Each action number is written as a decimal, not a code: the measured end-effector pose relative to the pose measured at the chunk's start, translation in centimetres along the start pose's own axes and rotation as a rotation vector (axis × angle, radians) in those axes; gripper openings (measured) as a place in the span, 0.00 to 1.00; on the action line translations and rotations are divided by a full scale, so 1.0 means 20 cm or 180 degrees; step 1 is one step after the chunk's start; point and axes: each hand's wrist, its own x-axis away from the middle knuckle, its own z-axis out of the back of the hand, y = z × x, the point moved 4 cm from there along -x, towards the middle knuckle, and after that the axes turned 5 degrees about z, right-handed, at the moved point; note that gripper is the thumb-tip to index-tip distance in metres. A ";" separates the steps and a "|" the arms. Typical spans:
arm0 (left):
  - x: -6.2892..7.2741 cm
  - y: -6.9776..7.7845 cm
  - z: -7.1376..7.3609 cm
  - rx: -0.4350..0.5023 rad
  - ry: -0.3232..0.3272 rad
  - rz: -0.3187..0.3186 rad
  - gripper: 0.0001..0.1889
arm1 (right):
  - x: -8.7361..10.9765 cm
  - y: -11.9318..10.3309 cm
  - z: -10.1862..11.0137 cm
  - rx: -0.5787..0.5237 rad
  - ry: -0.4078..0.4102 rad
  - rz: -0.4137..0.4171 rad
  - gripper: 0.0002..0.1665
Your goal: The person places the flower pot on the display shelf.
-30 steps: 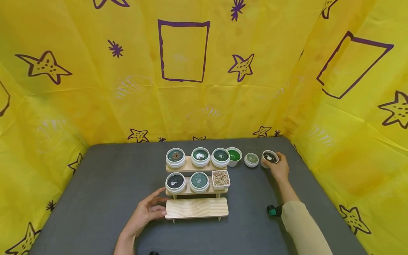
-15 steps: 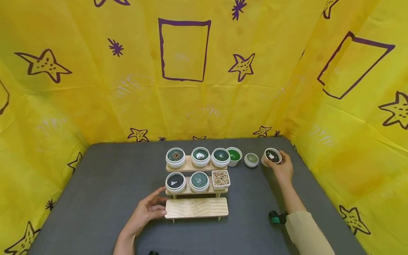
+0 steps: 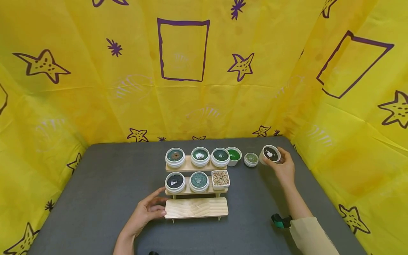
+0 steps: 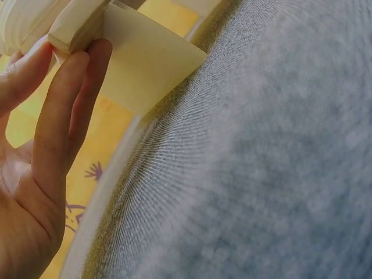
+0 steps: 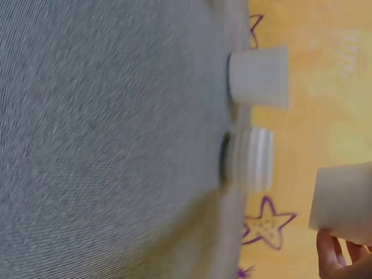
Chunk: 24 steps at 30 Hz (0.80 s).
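Note:
My right hand point(image 3: 284, 169) grips a white cup point(image 5: 342, 200) with dark, glossy contents, thumb on the near side and fingers behind. In the right wrist view the cup hangs clear of the grey tabletop. At the left end of a three-tier wooden stand point(image 3: 196, 208), my left hand point(image 3: 147, 209) pinches the lowest board's end point(image 4: 75, 26) with its fingertips. Three round white jars sit on the top tier, among them one with teal contents and a brown spot point(image 3: 175, 155). The middle tier carries a black-filled jar point(image 3: 175, 181), a speckled teal jar point(image 3: 199, 180) and a square dish of pebbly bits point(image 3: 220, 178).
Behind the top tier's right end stands a white cup of bright green point(image 3: 234, 155). A small ridged jar point(image 3: 251, 160) with pale green contents is between it and the held cup. Yellow drawn-on cloth point(image 3: 181, 102) walls the grey table point(image 3: 105, 184) at the back and sides.
My right hand has raised the cup of dark contents off the tabletop and shifted slightly toward the right. The left hand and the stand have stayed in place.

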 end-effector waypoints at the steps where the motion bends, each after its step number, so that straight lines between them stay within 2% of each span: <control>1: 0.00 0.00 0.00 -0.0002 0.0003 0.0009 0.40 | 0.01 -0.02 0.00 -0.0016 -0.0034 0.0014 0.44; 8: 0.00 0.00 0.00 0.0032 0.0018 0.0031 0.40 | 0.06 -0.14 -0.03 -0.0187 -0.0301 0.0073 0.46; 16: 0.00 0.01 -0.01 0.0069 -0.0028 -0.0089 0.40 | 0.13 -0.29 -0.04 -0.0276 -0.0408 0.0163 0.45; 24: 0.00 0.02 -0.02 0.0085 -0.0040 -0.0113 0.40 | 0.22 -0.44 -0.06 -0.0590 -0.0551 0.0387 0.43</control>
